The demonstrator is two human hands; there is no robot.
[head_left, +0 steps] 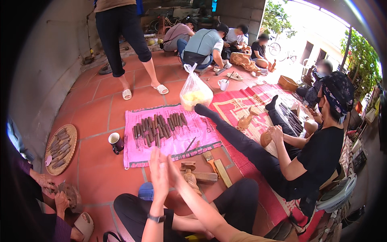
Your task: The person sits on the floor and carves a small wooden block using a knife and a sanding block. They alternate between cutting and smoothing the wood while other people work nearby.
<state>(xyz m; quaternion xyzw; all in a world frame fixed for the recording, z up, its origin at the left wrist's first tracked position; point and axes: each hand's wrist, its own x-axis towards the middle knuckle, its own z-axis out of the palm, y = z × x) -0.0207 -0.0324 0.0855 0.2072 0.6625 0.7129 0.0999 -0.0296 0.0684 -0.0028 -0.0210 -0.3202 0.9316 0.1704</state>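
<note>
Left hand (158,173): I see it lower centre, held flat, fingers straight and pointing up the frame; I see nothing in its grasp, and its palm faces the other hand.
Right hand (174,172): also open and outstretched, set against the left one; I cannot tell how much of the palms touch.
Left wrist: a dark-banded watch (156,218) sits on it.
Carved piece: just right of the hands, below centre, I have a light brown wooden carving (191,180), rounded and grooved; the right forearm hides its lower part.
Blocks: a darker brown wooden block (188,165) shows at its upper end, and a brown squared wooden bar (206,178) lies to its right.
Brush: a flat brush with an orange handle (212,165) lies further right, beside a pale yellowish wooden strip (223,173).
Cloth: above the hands, mid-frame, I see a bright pink dark-edged cloth (134,158) bearing rows of brown-handled carving tools (156,128).
Mug: a dark mug with a pale inside (116,145) stands left of the cloth.
</note>
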